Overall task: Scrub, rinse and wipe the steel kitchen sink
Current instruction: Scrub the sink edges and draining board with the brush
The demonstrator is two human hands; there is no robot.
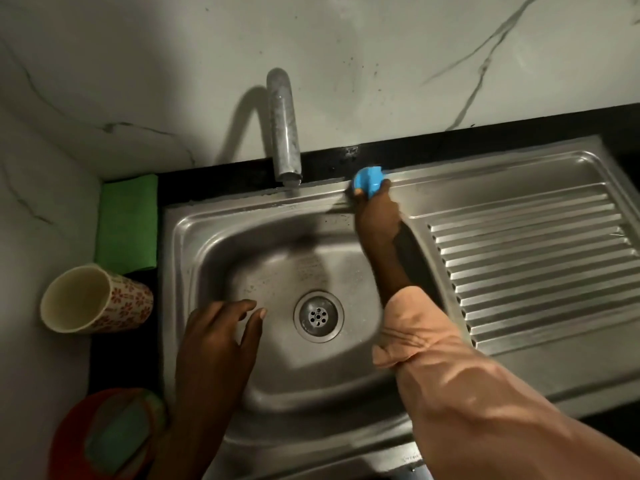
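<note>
A right hand grips a small blue plastic scrubber against the back rim of a stainless steel kitchen sink, near the grey tap. The left hand hovers over the basin with fingers spread, holding nothing.

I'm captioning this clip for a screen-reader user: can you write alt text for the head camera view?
A person's right hand presses a blue scrubber against the back rim of a steel sink near the tap, while the left hand hangs open over the basin beside the drain. A floral cup and green cloth sit left.
</note>
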